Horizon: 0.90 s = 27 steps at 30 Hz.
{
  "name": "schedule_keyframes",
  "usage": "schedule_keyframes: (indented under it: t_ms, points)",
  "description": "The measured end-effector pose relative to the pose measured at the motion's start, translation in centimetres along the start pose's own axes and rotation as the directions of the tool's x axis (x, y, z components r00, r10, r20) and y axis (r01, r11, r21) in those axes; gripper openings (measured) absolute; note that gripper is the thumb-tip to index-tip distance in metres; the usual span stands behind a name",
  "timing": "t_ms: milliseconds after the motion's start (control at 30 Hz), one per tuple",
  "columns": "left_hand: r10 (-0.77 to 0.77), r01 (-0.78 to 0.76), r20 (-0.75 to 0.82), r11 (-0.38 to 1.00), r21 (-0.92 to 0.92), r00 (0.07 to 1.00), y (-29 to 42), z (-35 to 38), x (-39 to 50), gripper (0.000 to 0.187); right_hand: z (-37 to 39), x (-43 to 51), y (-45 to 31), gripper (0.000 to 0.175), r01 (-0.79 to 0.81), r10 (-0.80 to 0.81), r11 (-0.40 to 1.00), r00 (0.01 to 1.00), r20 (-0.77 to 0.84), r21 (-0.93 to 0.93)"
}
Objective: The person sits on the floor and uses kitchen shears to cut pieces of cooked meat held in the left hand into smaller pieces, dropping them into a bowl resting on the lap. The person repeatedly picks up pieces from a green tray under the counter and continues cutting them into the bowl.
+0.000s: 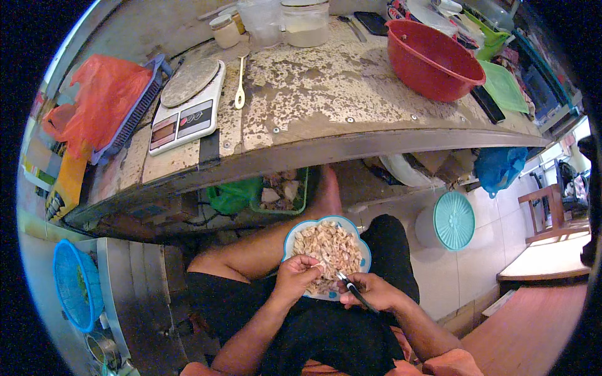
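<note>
A scalloped white plate with a blue rim (363, 244) rests in my lap, heaped with small pale chopped pieces (324, 242), perhaps mushroom or meat. Over the plate's near left part, my left hand (298, 277) pinches a small pale piece (320, 267) between thumb and fingertips. My right hand (369, 291) is at the near right rim, closed around the black handle of a small cutting tool (356, 294), a knife or scissors. Its metal end points towards the piece in my left hand; whether they touch cannot be told.
Ahead, a worn wooden worktop (301, 98) holds a kitchen scale (188, 108), a slotted spoon (240, 84), lidded jars and a red plastic basin (435, 61). Below it stands a green crate (303, 192). A teal-lidded bucket (454, 221) is at right, a blue basket (77, 286) at left.
</note>
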<state>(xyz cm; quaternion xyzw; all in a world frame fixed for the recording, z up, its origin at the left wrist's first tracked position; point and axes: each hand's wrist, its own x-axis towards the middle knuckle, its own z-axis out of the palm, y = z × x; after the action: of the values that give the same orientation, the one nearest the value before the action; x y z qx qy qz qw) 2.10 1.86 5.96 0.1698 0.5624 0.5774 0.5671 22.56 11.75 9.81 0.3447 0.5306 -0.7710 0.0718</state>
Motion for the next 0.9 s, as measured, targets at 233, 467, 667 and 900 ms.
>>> schedule_keyframes:
  t_ms: [233,467,667,900]
  points:
    - [-0.09,0.092,-0.02,0.986,0.139,0.996,-1.2,-0.6,0.2,0.017,-0.4,-0.6,-0.4,0.044,-0.171,0.172,0.976,0.985,-0.008,-0.135]
    - [-0.098,0.1,-0.035,0.994,0.038,0.995,-1.3,-0.3,0.2,0.018,-0.1,-0.7,-0.1,0.044,-0.154,0.154,0.988,0.988,-0.016,-0.016]
    - [-0.044,0.047,-0.046,0.997,0.061,0.998,-1.3,-0.2,0.1,0.016,-0.4,-0.1,-0.3,0.05,-0.156,0.158,0.982,0.987,0.007,-0.103]
    - [-0.033,0.013,-0.154,0.992,-0.126,0.988,-1.4,-0.5,0.5,0.018,-0.7,-0.6,0.3,0.061,-0.167,0.164,0.981,0.986,-0.036,-0.1]
